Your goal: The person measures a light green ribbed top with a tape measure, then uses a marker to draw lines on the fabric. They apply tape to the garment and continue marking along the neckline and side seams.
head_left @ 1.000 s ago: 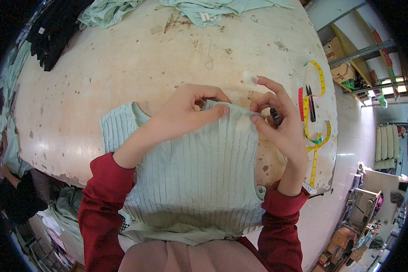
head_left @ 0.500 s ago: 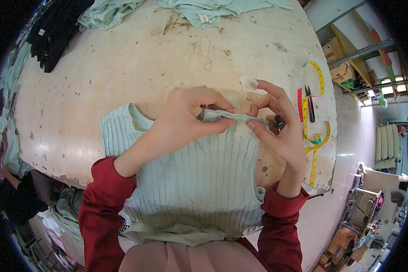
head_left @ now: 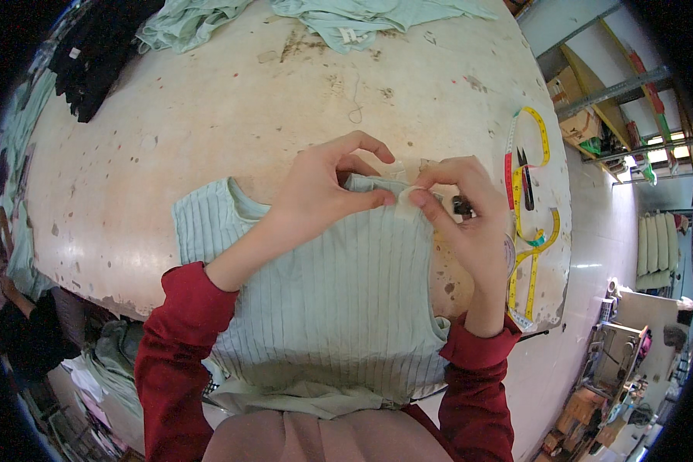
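A pale green sleeveless top [head_left: 323,292] with vertical pleats lies on the table in front of me. My left hand [head_left: 323,181] holds its raised shoulder edge, thumb on the near side and some fingers behind, while the index finger arches clear of the cloth. Between the thumb and index finger of my right hand [head_left: 466,200] is a small off-white piece [head_left: 408,199], pinched against that edge. Its exact kind is unclear. A small black object [head_left: 462,206] sits within the curl of the right hand, mostly hidden by the fingers.
Right of the top lie a yellow measuring tape [head_left: 537,138] and black scissors [head_left: 526,179] on the worn table [head_left: 231,115]. Pale green garments [head_left: 346,19] and a black one [head_left: 100,61] lie at the far side. Shelving [head_left: 616,92] stands beyond the right edge.
My right hand has brought the off-white piece from above the shoulder edge down and left onto it. The left index finger has lifted off the cloth.
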